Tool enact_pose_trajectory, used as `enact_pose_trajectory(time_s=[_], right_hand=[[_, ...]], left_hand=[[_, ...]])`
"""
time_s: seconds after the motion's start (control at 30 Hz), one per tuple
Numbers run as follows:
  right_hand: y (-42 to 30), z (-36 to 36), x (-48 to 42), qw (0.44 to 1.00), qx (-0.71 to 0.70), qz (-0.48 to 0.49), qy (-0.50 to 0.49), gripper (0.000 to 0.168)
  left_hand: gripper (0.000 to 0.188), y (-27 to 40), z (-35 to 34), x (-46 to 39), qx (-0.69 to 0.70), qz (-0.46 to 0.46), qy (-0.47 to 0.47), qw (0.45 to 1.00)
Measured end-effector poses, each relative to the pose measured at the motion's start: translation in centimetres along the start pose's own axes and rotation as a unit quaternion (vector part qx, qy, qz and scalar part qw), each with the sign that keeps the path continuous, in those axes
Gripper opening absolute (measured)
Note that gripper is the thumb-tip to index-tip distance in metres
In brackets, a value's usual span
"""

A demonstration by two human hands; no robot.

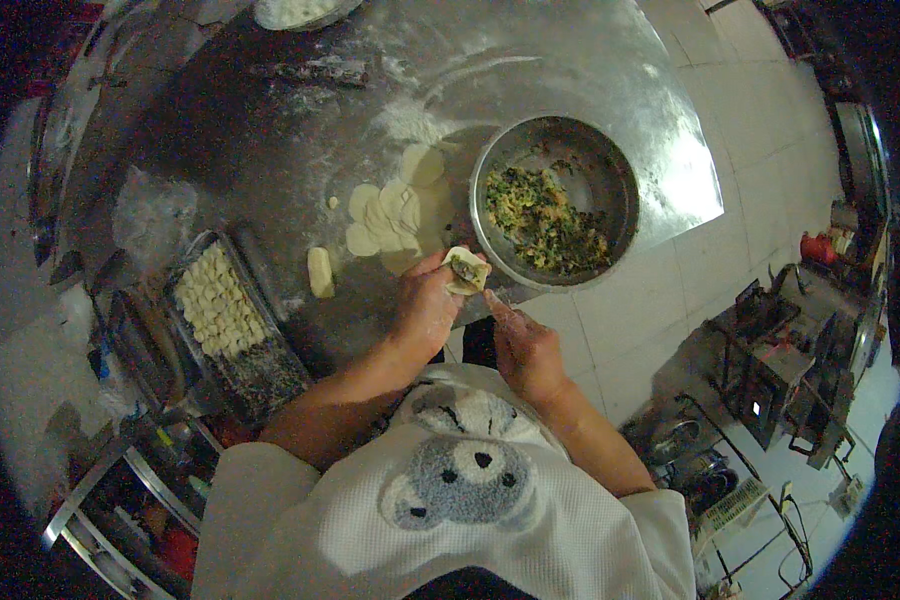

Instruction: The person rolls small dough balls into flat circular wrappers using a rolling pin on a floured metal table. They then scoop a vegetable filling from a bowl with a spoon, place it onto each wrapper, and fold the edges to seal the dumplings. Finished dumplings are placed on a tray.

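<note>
My left hand (426, 304) holds a round dough wrapper (465, 271) with a small heap of filling on it, beside the rim of a steel bowl. My right hand (526, 345) is just right of the wrapper, fingers curled and a finger or thin tool pointing at its edge; which one cannot be told. Chopped vegetable filling (540, 217) lies in the steel bowl (631, 202). Overlapping dough wrappers (382, 217) are spread on the floured metal table (270, 150), left of the bowl. A short dough log (320, 272) lies nearer the left side.
A tray (289, 379) with rows of small dumplings (221, 300) stands at the left, near a clear plastic bag (154, 214). A bowl of pale contents (300, 11) is at the far edge. A floured rolling pin (330, 73) seems to lie beyond the wrappers. Metal equipment stands at the right.
</note>
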State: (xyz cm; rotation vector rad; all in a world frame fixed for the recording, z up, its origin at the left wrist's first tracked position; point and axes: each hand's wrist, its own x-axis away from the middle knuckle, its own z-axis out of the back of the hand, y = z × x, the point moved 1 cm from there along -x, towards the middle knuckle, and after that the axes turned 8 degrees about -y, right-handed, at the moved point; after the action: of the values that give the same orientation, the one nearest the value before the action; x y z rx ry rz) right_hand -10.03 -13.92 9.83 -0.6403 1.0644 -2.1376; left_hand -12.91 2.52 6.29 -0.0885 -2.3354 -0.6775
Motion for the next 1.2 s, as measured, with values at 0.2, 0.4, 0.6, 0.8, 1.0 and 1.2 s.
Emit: enact_pose_trajectory(time_s=[0.2,0.4,0.6,0.8,1.0,1.2], right_hand=[[-0.3,0.7,-0.1,0.991,-0.121,-0.047,0.038,0.059],[-0.6,0.0,0.2,0.995,0.017,-0.071,-0.075,0.046],[-0.5,3.7,-0.1,0.991,-0.112,-0.078,-0.007,0.047],[1.8,8.4,-2.7,0.969,0.158,-0.172,-0.081,0.025],[2.7,6.2,-3.6,0.963,0.152,-0.182,-0.131,0.012],[2.6,5.7,-2.2,0.983,0.102,-0.127,-0.089,0.015]], left_hand=[[0.029,-0.8,0.0,-0.3,0.017,-0.020,0.049,0.998],[0.027,-1.0,0.1,-0.1,-0.048,-0.026,-0.002,0.999],[0.027,-1.1,1.0,-0.1,-0.025,-0.039,-0.012,0.999],[0.027,-0.9,0.2,0.1,-0.023,0.007,0.010,1.000],[0.025,-1.4,0.3,-0.4,0.004,0.017,0.013,1.000],[0.025,-1.9,0.6,-0.6,0.009,0.014,0.041,0.999]])
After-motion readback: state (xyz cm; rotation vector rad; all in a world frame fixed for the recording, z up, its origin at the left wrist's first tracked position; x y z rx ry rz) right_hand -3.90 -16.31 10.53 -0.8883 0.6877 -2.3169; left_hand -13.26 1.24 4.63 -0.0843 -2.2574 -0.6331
